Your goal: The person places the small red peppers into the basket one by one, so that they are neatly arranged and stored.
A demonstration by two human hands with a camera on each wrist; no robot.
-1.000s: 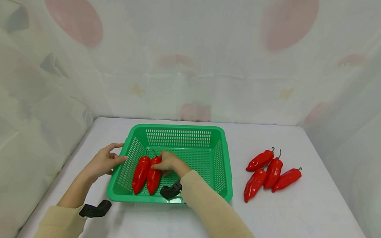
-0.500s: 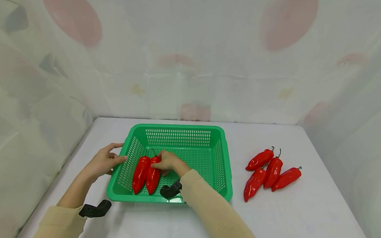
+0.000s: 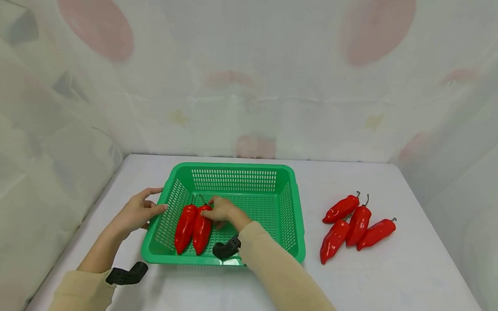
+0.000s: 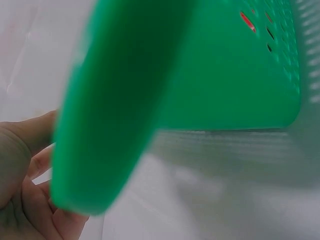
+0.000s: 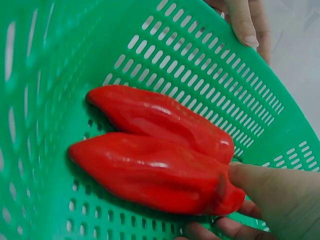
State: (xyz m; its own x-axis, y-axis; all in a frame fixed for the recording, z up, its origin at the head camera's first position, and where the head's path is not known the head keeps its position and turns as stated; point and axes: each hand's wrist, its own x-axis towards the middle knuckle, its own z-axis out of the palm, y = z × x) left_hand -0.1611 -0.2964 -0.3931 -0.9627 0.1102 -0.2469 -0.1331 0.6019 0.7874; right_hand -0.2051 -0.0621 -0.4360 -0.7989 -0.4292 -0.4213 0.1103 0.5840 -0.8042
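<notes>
A green plastic basket (image 3: 236, 262) with slotted walls stands on the table. My left hand (image 3: 136, 211) holds its left rim, thumb on top and fingers along the outside. Two long red peppers lie side by side on the basket floor, tips toward me. My right hand (image 3: 223, 211) pinches the right-hand red pepper (image 5: 150, 175) near its stem end, thumb on the top. The left-hand red pepper (image 5: 165, 115) lies right against it, along the slotted left wall. In the left wrist view, the basket's rim (image 4: 105, 130) covers part of my left fingers.
Several more red peppers (image 3: 357, 225) lie in a loose cluster on the white table (image 3: 393, 287), right of the basket. A pale patterned curtain (image 3: 251, 114) hangs at the back and both sides. Each wrist carries a black device (image 3: 128, 274).
</notes>
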